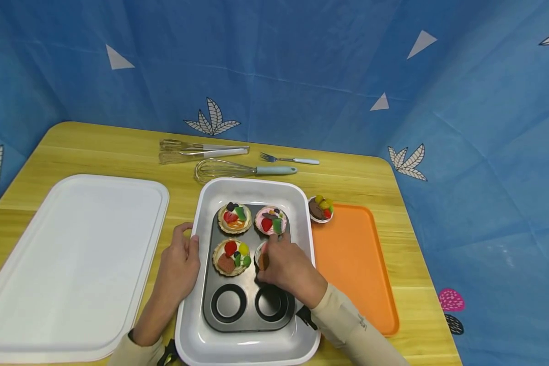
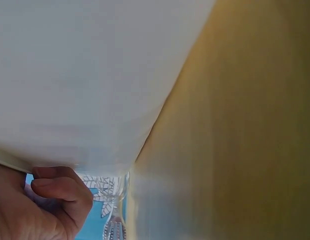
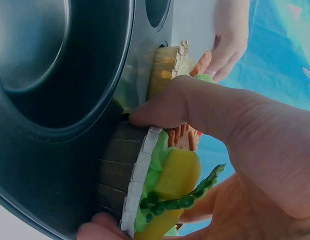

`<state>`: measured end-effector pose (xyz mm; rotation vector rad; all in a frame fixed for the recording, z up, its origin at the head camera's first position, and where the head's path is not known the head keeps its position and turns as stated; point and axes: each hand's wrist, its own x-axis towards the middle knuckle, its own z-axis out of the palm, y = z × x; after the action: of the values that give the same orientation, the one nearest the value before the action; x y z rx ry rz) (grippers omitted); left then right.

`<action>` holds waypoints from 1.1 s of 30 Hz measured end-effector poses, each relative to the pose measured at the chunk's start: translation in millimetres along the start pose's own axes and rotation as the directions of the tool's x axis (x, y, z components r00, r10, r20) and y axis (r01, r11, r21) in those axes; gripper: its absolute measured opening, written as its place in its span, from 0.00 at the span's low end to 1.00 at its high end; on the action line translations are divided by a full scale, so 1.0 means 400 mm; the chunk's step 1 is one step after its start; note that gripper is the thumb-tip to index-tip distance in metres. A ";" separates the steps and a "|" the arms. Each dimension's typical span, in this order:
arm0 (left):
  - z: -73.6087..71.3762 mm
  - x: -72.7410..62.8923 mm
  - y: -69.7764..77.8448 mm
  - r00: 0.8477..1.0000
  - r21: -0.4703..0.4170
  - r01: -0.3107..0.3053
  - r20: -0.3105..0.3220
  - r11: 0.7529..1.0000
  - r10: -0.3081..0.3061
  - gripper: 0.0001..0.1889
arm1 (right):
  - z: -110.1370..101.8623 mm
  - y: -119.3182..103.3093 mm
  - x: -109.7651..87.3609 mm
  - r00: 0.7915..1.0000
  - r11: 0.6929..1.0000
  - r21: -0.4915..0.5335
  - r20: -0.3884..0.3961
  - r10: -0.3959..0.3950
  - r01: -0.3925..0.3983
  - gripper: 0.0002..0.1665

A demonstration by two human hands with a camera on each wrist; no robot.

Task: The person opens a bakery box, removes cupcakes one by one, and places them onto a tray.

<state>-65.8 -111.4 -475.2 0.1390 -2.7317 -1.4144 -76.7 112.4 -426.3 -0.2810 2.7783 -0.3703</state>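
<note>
A dark muffin tin (image 1: 249, 300) lies inside a white rectangular pan (image 1: 189, 325). My right hand (image 1: 289, 267) pinches a toy tart (image 3: 122, 175) at the tin's middle right cup, thumb on one side of its pleated shell and fingertips on the other. Green cream, yellow fruit pieces and a green sprig top this tart; in the head view my hand covers most of it. My left hand (image 1: 179, 259) holds the pan's left rim, its fingers bent in the left wrist view. Three tarts, one pink-creamed (image 1: 271, 220), fill the tin's other back and middle cups.
Both front cups of the tin hold nothing. A chocolate tart (image 1: 317, 209) sits at the back left corner of an orange tray (image 1: 357, 264). A white tray (image 1: 78, 259) lies left. Behind the pan are a whisk (image 1: 274, 170), a fork (image 1: 297, 160) and tongs (image 1: 226, 151).
</note>
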 end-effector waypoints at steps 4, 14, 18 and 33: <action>0.000 0.000 -0.001 1.000 0.001 0.002 0.000 1.000 -0.002 0.20 | -0.005 0.002 -0.002 1.000 0.999 0.041 0.013 0.017 -0.018 0.44; 0.000 0.001 0.002 1.000 -0.001 0.017 0.016 1.000 -0.017 0.21 | -0.040 0.001 -0.020 1.000 0.997 0.067 -0.006 0.031 -0.030 0.37; -0.001 0.001 0.003 1.000 0.001 0.021 0.017 1.000 -0.021 0.20 | -0.070 0.000 -0.035 0.999 0.999 0.047 -0.048 0.012 -0.010 0.38; 0.000 0.001 0.002 1.000 0.006 0.024 0.015 1.000 -0.024 0.20 | -0.189 0.060 -0.052 0.988 0.989 0.087 -0.092 0.125 -0.117 0.43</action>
<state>-66.3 -111.0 -474.7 0.1631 -2.7555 -1.4201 -86.5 156.8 -358.1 -0.0760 2.8495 -0.4778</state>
